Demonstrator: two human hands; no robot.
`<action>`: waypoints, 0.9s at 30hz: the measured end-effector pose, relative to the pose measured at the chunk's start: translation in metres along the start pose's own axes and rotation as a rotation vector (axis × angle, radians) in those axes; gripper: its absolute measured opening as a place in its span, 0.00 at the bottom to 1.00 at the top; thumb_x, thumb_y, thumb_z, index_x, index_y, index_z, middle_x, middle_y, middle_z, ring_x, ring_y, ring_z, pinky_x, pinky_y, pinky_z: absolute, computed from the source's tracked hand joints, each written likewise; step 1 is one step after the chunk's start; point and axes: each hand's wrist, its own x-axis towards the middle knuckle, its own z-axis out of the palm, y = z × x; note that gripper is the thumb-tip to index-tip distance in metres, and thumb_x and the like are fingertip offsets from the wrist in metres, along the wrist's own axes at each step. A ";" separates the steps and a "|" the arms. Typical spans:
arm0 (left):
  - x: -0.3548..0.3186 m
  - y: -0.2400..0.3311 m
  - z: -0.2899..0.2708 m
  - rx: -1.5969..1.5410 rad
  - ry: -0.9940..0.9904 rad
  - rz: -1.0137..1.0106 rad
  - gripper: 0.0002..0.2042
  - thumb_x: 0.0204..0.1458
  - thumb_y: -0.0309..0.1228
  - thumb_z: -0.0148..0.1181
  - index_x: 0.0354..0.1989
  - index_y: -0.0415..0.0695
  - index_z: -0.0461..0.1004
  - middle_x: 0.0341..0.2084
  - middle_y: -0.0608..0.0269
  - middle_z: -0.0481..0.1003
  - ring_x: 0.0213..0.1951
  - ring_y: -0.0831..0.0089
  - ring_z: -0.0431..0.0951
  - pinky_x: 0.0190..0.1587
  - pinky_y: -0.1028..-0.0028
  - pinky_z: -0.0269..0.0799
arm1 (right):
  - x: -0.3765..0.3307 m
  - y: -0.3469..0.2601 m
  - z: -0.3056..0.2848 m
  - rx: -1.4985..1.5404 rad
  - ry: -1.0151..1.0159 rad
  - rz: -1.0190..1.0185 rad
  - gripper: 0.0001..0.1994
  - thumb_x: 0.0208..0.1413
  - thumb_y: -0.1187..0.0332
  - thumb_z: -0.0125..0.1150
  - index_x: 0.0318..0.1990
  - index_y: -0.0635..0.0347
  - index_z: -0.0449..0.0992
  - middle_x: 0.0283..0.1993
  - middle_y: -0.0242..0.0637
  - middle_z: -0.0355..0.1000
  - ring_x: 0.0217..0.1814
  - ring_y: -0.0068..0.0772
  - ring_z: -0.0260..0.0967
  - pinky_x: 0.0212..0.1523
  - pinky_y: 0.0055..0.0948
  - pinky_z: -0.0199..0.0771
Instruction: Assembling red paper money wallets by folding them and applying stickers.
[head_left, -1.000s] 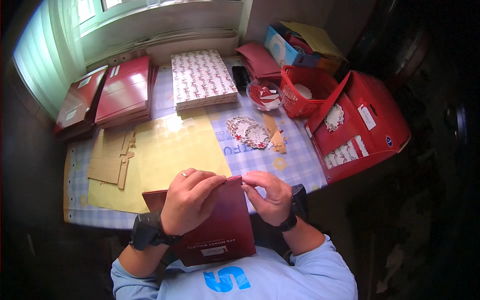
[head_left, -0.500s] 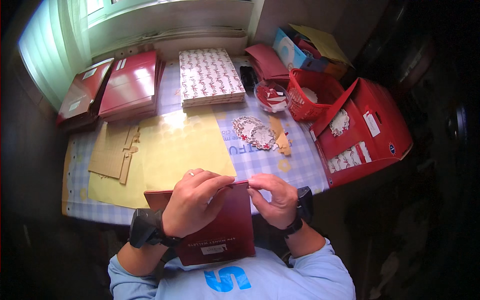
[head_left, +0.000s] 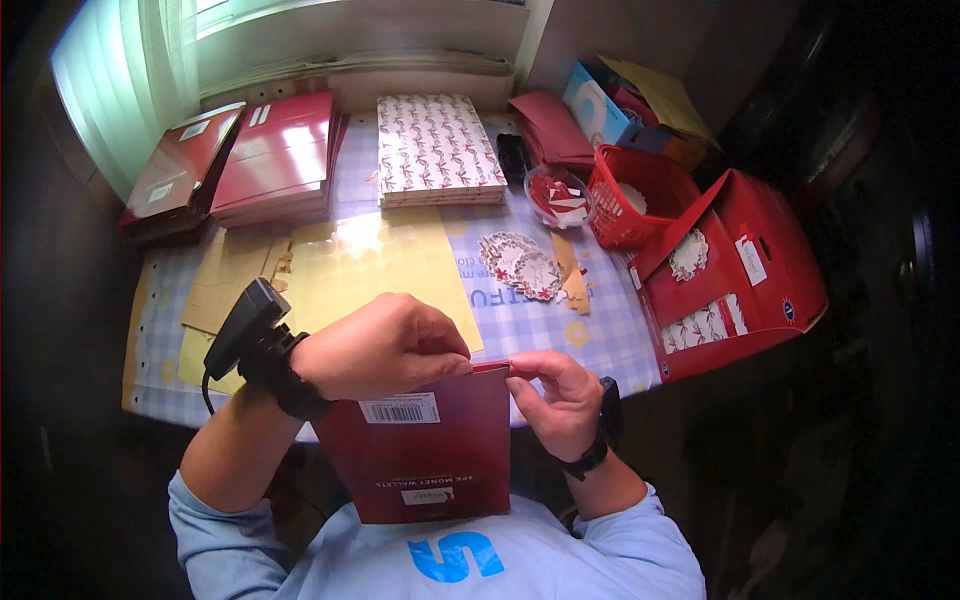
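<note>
Stacked flat at far left: glossy dark-red folders (head_left: pixel 180 172), with a second pile of flat red cartons (head_left: pixel 275 150) just beside, both apart from the work in hand; cannot tell whether finished or waiting. Lying nearer: die-cut brown cardboard pieces (head_left: pixel 225 275) on a yellow sheet (head_left: pixel 340 275). Then, left hand (head_left: pixel 375 345) bent over the top edge of a thin dark-red carton (head_left: pixel 430 455), closed on that edge with fingertips near the right corner, thumb partly hidden. Carton upright in front of the torso, tilted a little, barcode label facing up toward the head. Top edge apparently brought together along most of its length, judging by the thin line on show; probably only the corner left to settle, though impossible to tell whether filled inside. Behind, piled neatly and outside any carton: white leaf-patterned packs (head_left: pixel 435 145). Heaped farther right, loose and unattached: round wreath tags (head_left: pixel 525 268). Next, right hand (head_left: pixel 560 408), pinching the carton's upper right corner between thumb and forefinger. Beyond, a clear tub (head_left: pixel 550 222) of red and white scraps, then a red plastic basket (head_left: pixel 608 205). At far right, a windowed red box (head_left: pixel 760 290), seemingly further along, with patterned contents and a round tag showing.
</note>
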 end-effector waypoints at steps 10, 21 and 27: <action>0.007 -0.007 0.002 0.049 0.019 0.060 0.11 0.56 0.32 0.57 0.38 0.37 0.78 0.23 0.53 0.77 0.25 0.70 0.75 0.33 0.70 0.72 | -0.001 0.001 0.000 0.029 -0.018 -0.016 0.14 0.49 0.80 0.67 0.45 0.65 0.75 0.37 0.40 0.78 0.39 0.24 0.76 0.41 0.23 0.76; 0.005 -0.008 -0.003 0.128 -0.014 0.129 0.10 0.56 0.29 0.60 0.44 0.38 0.77 0.31 0.59 0.79 0.33 0.73 0.79 0.38 0.74 0.75 | -0.001 0.001 0.000 0.180 -0.040 0.053 0.13 0.52 0.80 0.65 0.46 0.66 0.74 0.40 0.40 0.77 0.43 0.24 0.75 0.47 0.23 0.75; -0.003 0.002 -0.011 0.373 -0.029 0.326 0.13 0.50 0.25 0.61 0.45 0.40 0.77 0.35 0.54 0.79 0.36 0.60 0.81 0.41 0.68 0.77 | -0.002 0.004 -0.002 0.175 -0.051 0.060 0.14 0.52 0.80 0.65 0.46 0.66 0.74 0.41 0.40 0.77 0.43 0.24 0.75 0.47 0.23 0.75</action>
